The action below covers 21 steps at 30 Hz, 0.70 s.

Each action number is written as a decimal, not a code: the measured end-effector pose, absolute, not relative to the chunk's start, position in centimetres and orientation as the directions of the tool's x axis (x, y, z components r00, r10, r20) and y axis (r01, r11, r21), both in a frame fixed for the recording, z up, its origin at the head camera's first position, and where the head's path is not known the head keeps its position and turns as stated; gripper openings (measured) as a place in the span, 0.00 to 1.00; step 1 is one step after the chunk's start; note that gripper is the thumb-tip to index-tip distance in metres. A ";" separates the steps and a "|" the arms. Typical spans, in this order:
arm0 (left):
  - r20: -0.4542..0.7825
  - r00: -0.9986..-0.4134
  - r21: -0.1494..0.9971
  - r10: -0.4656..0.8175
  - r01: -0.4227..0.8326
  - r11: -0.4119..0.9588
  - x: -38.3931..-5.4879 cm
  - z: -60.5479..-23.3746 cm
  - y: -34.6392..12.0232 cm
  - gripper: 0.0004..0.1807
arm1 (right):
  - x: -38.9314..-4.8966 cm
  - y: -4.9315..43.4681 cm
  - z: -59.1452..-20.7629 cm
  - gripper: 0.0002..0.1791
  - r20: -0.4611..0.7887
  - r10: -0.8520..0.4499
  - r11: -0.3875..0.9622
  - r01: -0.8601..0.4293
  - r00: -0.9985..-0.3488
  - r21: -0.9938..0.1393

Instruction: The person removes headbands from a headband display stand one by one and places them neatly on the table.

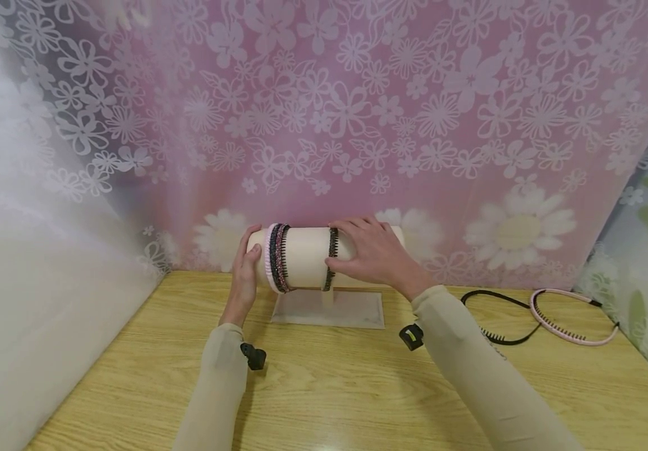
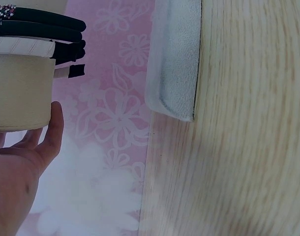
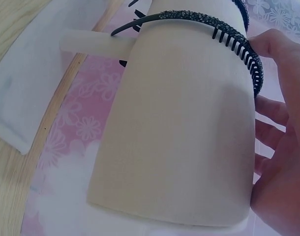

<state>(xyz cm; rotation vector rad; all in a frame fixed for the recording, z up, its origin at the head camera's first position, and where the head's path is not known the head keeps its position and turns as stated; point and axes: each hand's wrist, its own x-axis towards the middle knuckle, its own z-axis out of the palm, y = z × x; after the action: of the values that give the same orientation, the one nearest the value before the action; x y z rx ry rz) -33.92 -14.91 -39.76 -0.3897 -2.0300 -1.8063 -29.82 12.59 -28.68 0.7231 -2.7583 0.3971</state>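
Note:
A cream cylindrical headband stand (image 1: 307, 257) lies horizontally on a post over a flat rectangular base (image 1: 301, 310). My left hand (image 1: 240, 282) holds its left end, thumb in front and fingers behind. Beside that hand a white-pink headband (image 1: 270, 257), a dark one and a pink glittery headband (image 1: 282, 257) sit close together round the cylinder. Farther right, my right hand (image 1: 373, 252) pinches a dark glittery toothed headband (image 1: 332, 257) that arches over the cylinder. In the right wrist view, the thumb touches the glittery band (image 3: 199, 17) and the other fingers lie behind the cylinder.
At the right of the wooden table (image 1: 312, 388) lie a black toothed headband (image 1: 493, 293) and a pink toothed headband (image 1: 560, 330), overlapping slightly. A pink flowered curtain (image 1: 324, 125) hangs close behind the stand. White fabric (image 1: 30, 250) borders the left side.

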 end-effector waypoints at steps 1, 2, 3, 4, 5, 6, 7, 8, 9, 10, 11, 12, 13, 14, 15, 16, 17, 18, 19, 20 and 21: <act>0.465 -0.884 0.881 -0.052 0.456 0.129 -33.9 -39.7 -14.9 0.25 | -29.8 12.6 -28.7 0.40 0.317 -0.437 0.838 -0.509 -0.842 -0.198; 0.466 -0.883 0.880 -0.053 0.457 0.128 -33.9 -39.7 -14.9 0.25 | -29.8 12.7 -28.7 0.40 0.318 -0.437 0.838 -0.509 -0.841 -0.197; 0.467 -0.883 0.880 -0.054 0.458 0.126 -33.9 -39.7 -14.9 0.25 | -29.8 12.8 -28.7 0.40 0.318 -0.437 0.837 -0.510 -0.841 -0.197; 0.468 -0.882 0.879 -0.054 0.459 0.125 -33.9 -39.7 -14.8 0.25 | -29.9 12.8 -28.7 0.40 0.318 -0.438 0.838 -0.510 -0.841 -0.195; 0.469 -0.881 0.879 -0.055 0.460 0.123 -33.9 -39.7 -14.8 0.26 | -29.9 12.9 -28.7 0.40 0.318 -0.439 0.838 -0.510 -0.840 -0.193; 0.469 -0.881 0.879 -0.054 0.461 0.122 -33.9 -39.7 -14.8 0.26 | -29.9 12.9 -28.7 0.40 0.318 -0.440 0.839 -0.511 -0.840 -0.189; 0.470 -0.881 0.879 -0.056 0.461 0.120 -33.9 -39.7 -14.9 0.26 | -29.9 13.0 -28.7 0.40 0.318 -0.442 0.839 -0.512 -0.839 -0.184; 0.470 -0.881 0.879 -0.056 0.462 0.119 -33.9 -39.8 -14.9 0.26 | -30.0 13.0 -28.8 0.40 0.317 -0.444 0.839 -0.513 -0.838 -0.179; 0.469 -0.881 0.880 -0.056 0.460 0.120 -33.9 -39.8 -14.9 0.26 | -30.0 13.1 -28.8 0.41 0.316 -0.446 0.839 -0.514 -0.837 -0.177; 0.468 -0.882 0.880 -0.056 0.459 0.120 -34.0 -39.8 -14.9 0.26 | -30.0 13.1 -28.8 0.41 0.316 -0.448 0.839 -0.516 -0.836 -0.174; 0.466 -0.883 0.881 -0.055 0.457 0.120 -34.0 -39.8 -14.9 0.26 | -30.0 13.2 -28.8 0.41 0.316 -0.450 0.839 -0.517 -0.835 -0.172; 0.465 -0.884 0.881 -0.054 0.456 0.124 -34.0 -39.8 -14.9 0.26 | -30.0 13.2 -28.8 0.41 0.315 -0.452 0.839 -0.518 -0.835 -0.169; 0.464 -0.884 0.882 -0.054 0.455 0.126 -34.0 -39.9 -14.9 0.26 | -30.0 13.2 -28.8 0.41 0.316 -0.453 0.839 -0.518 -0.834 -0.166; 0.463 -0.885 0.882 -0.053 0.454 0.129 -34.1 -39.9 -14.9 0.26 | -30.0 13.2 -28.8 0.41 0.316 -0.452 0.840 -0.518 -0.834 -0.164; 0.464 -0.884 0.881 -0.052 0.454 0.131 -34.1 -39.9 -15.0 0.26 | -30.0 13.2 -28.8 0.41 0.316 -0.453 0.840 -0.517 -0.834 -0.161; 0.465 -0.884 0.880 -0.051 0.455 0.133 -34.1 -39.9 -15.0 0.26 | -29.9 13.3 -28.8 0.41 0.316 -0.452 0.841 -0.517 -0.834 -0.159; 0.465 -0.884 0.880 -0.049 0.456 0.135 -34.1 -39.9 -15.0 0.27 | -29.9 13.3 -28.8 0.41 0.316 -0.451 0.843 -0.515 -0.835 -0.157; 0.466 -0.883 0.879 -0.048 0.456 0.138 -34.1 -39.9 -15.0 0.27 | -29.9 13.3 -28.7 0.41 0.315 -0.450 0.844 -0.513 -0.835 -0.156; 0.467 -0.883 0.879 -0.049 0.457 0.140 -34.1 -39.9 -15.0 0.26 | -29.9 13.4 -28.7 0.41 0.316 -0.448 0.845 -0.512 -0.836 -0.157; 0.467 -0.883 0.878 -0.049 0.457 0.141 -34.1 -39.9 -15.0 0.26 | -29.8 13.4 -28.8 0.41 0.315 -0.446 0.846 -0.510 -0.838 -0.157; 0.466 -0.883 0.879 -0.052 0.456 0.142 -34.1 -39.9 -15.0 0.26 | -29.8 13.5 -28.8 0.41 0.314 -0.446 0.847 -0.509 -0.838 -0.156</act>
<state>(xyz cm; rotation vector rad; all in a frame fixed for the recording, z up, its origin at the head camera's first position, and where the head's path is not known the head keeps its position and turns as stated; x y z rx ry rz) -34.06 -14.95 -39.93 -0.3875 -2.0405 -1.7914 -29.83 13.47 -28.78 0.7268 -2.7584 0.3395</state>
